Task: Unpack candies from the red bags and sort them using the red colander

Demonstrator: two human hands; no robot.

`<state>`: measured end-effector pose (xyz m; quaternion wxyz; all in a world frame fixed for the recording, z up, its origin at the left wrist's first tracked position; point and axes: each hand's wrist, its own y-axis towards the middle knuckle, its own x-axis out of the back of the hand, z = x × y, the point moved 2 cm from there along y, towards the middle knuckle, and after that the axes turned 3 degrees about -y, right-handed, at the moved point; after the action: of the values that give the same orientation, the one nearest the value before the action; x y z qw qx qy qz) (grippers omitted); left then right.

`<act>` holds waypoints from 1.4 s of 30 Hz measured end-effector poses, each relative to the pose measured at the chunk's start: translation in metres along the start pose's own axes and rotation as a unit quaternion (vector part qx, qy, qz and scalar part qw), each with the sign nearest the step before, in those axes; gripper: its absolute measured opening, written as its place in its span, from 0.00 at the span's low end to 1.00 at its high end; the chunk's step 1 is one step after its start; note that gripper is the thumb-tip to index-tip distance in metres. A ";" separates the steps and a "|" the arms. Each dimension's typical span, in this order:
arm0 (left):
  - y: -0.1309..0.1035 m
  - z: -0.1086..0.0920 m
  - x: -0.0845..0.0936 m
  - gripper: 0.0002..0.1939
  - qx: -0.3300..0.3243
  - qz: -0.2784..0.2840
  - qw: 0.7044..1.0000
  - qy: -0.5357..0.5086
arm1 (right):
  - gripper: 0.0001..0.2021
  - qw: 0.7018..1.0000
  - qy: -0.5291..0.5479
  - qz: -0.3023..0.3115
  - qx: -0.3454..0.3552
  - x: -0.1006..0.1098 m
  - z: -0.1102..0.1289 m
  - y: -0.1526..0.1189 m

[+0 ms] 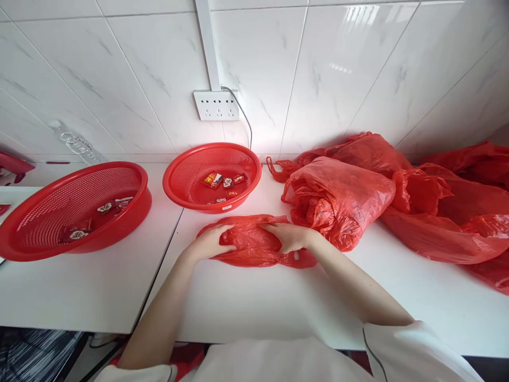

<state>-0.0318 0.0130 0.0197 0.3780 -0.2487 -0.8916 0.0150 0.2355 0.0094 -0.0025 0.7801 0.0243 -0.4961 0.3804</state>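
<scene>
A: Where are the hands?

B: Both lie on a flat red plastic bag (254,245) spread on the white table (258,307), near its middle. The left hand (210,243) presses on the bag's left end, fingers curled onto the film; the right hand (289,236) lies on its right part, fingers pointing left. The two are near each other but not touching.

A: Gripping it, or just resting?

B: The left one seems to pinch a fold under its fingertips. For the right I cannot tell whether it pinches or only presses down (its fingertips sink into the crumpled film).

A: Anything inside the bag?

B: Cannot tell; the film is opaque and lies fairly flat.

A: What is around it?

B: Just behind it, a small red basket (186,178) holds a few wrapped sweets (222,183), their print too small to read. To the left, on a second table top, a larger red basket (47,212) holds a few more red-and-white packets (109,207). To the right, a heap of stuffed red bags (342,199) runs along the tiled wall and is cut off at the right edge; its contents are hidden.

A: And on the wall?

B: A white socket strip (217,105) with a grey cable (247,124) that drops behind the small basket. At the far left, a red object is cut off by the edge.
</scene>
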 end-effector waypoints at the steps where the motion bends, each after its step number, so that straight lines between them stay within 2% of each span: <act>1: 0.001 -0.002 0.004 0.25 0.010 -0.049 0.997 -0.067 | 0.50 1.000 -0.005 -0.017 0.004 0.004 0.003 -0.001; 3: 0.003 -0.003 0.013 0.20 0.042 -0.165 0.960 -0.221 | 0.41 0.998 -0.014 -0.059 0.013 0.013 0.011 -0.003; 5: 0.007 0.000 0.024 0.21 0.077 -0.252 0.895 -0.361 | 0.32 0.996 -0.015 -0.091 0.019 0.024 0.022 -0.005; 7: 0.011 0.006 0.034 0.24 0.124 -0.274 0.839 -0.454 | 0.26 0.993 -0.012 -0.111 0.030 0.036 0.033 -0.008; 10: 0.017 0.015 0.043 0.23 0.174 -0.236 0.794 -0.533 | 0.22 0.989 0.009 -0.132 0.069 0.054 0.049 -0.012; 13: 0.021 0.017 0.045 0.12 0.123 -0.184 0.787 -0.576 | 0.20 0.981 0.035 -0.154 0.114 0.070 0.066 -0.015; 18: 0.022 0.011 0.028 0.05 0.086 -0.210 0.771 -0.595 | 0.19 0.958 0.075 -0.223 0.162 0.087 0.079 -0.026; 21: 0.021 0.004 0.016 0.09 0.037 -0.203 0.771 -0.602 | 0.17 0.954 0.095 -0.231 0.163 0.091 0.072 -0.030; 26: 0.020 0.003 0.005 0.11 0.023 -0.230 0.759 -0.608 | 0.14 0.957 0.046 -0.275 0.082 0.094 0.046 -0.023; 30: 0.025 0.006 -0.006 0.10 0.049 -0.257 0.741 -0.619 | 0.13 0.952 0.004 -0.302 0.057 0.090 0.030 -0.009; 35: 0.031 0.002 -0.022 0.08 0.041 -0.245 0.734 -0.632 | 0.18 0.947 -0.018 -0.312 0.067 0.075 0.020 0.010; 39: 0.030 -0.001 -0.033 0.03 0.018 -0.225 0.746 -0.626 | 0.30 0.944 -0.078 -0.311 0.073 0.057 0.021 0.029; 42: 0.028 -0.001 -0.041 0.03 0.020 -0.191 0.763 -0.618 | 0.29 0.939 -0.113 -0.314 0.085 0.047 0.026 0.043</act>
<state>0.0049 0.0184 -0.0131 -0.2544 -0.0020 -0.9607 0.1107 0.1997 0.0556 0.0336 0.7935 0.2881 -0.5141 0.1516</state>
